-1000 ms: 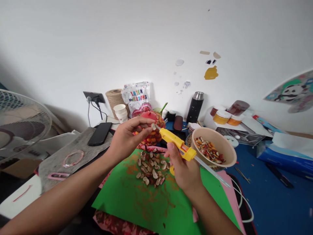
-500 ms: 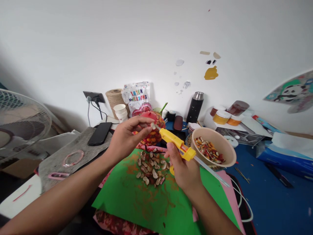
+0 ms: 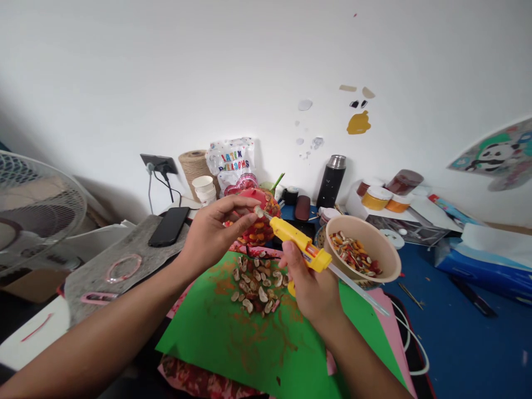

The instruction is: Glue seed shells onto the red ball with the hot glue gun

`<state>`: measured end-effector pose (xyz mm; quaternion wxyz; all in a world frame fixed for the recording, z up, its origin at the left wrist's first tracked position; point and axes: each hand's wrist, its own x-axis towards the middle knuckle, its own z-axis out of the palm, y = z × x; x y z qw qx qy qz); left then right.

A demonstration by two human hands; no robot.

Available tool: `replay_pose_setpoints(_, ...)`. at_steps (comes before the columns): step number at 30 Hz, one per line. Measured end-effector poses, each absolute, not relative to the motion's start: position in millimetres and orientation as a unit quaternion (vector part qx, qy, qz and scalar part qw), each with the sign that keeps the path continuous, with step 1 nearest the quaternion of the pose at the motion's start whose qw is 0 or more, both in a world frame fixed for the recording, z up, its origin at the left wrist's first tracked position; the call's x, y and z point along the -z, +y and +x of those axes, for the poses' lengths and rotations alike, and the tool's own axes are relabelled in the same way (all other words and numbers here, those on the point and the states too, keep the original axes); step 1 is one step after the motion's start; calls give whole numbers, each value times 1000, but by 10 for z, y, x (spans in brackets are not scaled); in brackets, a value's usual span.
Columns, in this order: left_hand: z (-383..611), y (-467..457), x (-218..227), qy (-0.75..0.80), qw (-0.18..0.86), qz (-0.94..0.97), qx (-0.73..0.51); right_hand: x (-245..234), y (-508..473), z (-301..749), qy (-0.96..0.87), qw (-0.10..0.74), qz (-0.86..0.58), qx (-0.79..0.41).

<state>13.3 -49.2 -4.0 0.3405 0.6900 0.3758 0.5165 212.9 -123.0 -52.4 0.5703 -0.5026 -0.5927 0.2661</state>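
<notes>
Between thumb and fingertips, my left hand (image 3: pixel 218 227) pinches a small pale peanut shell (image 3: pixel 259 212). My right hand (image 3: pixel 313 285) is wrapped round a yellow hot glue gun (image 3: pixel 297 239), its nozzle pointing at the shell, touching or very close to it. A clear glue stick (image 3: pixel 359 291) sticks out of the gun's back end. Behind my left hand stands a round red object (image 3: pixel 254 230) covered in red and orange pieces, partly hidden. Below my hands, several loose peanut shells (image 3: pixel 257 285) lie on a green sheet (image 3: pixel 233 343) smeared with brown.
A beige bowl (image 3: pixel 390 271) of coloured shells stands at the right, near a black flask (image 3: pixel 331 182) and paint jars (image 3: pixel 376 198). To the left are a phone (image 3: pixel 169 227), paper cups (image 3: pixel 204 190), a twine roll (image 3: pixel 194 169) and a fan (image 3: pixel 41 205). A white cable (image 3: pixel 419 349) curves beside the sheet.
Almost nothing differs. Both hands keep their hold on the shell and the glue gun; the whole view has shifted very slightly.
</notes>
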Motion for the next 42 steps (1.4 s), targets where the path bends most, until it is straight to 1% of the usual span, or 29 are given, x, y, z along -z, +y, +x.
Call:
replay_pose_setpoints(16, 109, -460, 77, 372, 347, 686, -520, 463, -1236, 2113, -597, 565, -504, -265)
replay_pose_setpoints(31, 116, -461, 69, 364, 357, 682, -525, 511, -1234, 2116, -606, 562, -497, -266)
replay_pose_setpoints(37, 118, -462, 75, 363, 364, 681, -522, 545, -1224, 2119, -593, 578, -498, -258)
replay_pose_setpoints(42, 114, -450, 89, 366, 357, 682, -522, 521, -1229, 2111, -598, 576, -491, -264)
